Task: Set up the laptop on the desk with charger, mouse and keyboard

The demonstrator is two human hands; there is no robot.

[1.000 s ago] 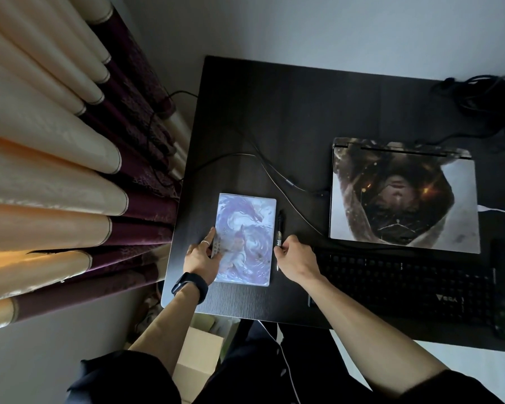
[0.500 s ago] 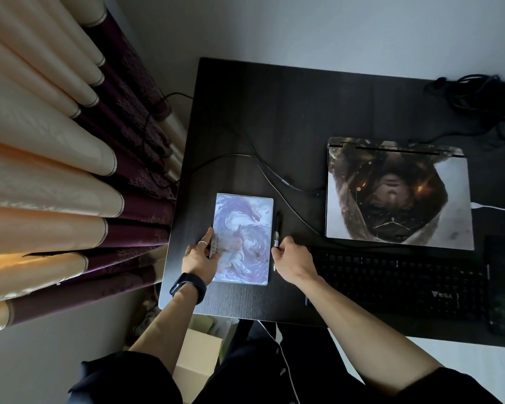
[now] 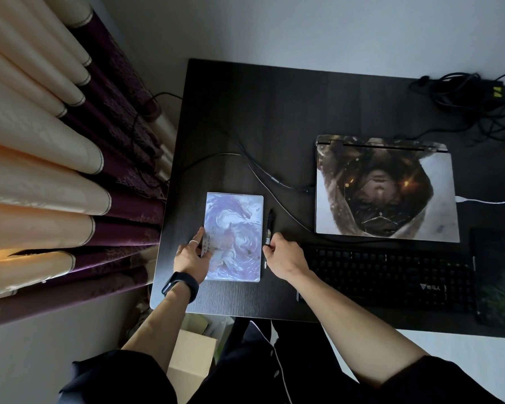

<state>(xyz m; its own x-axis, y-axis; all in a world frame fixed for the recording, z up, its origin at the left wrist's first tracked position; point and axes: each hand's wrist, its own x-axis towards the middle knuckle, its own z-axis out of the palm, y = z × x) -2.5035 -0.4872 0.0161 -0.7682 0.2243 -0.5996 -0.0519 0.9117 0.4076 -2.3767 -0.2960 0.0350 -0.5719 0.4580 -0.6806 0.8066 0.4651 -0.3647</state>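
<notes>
**Hands on notebook and pen, laptop closed at right**

Curtains (image 3: 56, 170) fill the left of the frame. Dark surface (image 3: 274, 106) runs from centre to right. Left hand (image 3: 191, 258), watch (image 3: 180, 287) on wrist, rests on the left edge of a purple notebook (image 3: 233, 237) lying flat, fingers (image 3: 198, 236) mostly straight, thumb on the cover. Black pen (image 3: 268, 228) lies just beside the notebook's right edge. Right hand (image 3: 286, 258) pinches the pen with curled fingers. Black cable (image 3: 260, 173) runs to the left side of the laptop (image 3: 387, 189), which sits right of centre, lid shut. Black keyboard (image 3: 391, 275) lies just below it. White cable (image 3: 490, 200) meets the laptop's right side. Cable tangle (image 3: 464, 97) upper right, mouse pad (image 3: 499, 275) at the right edge.
</notes>
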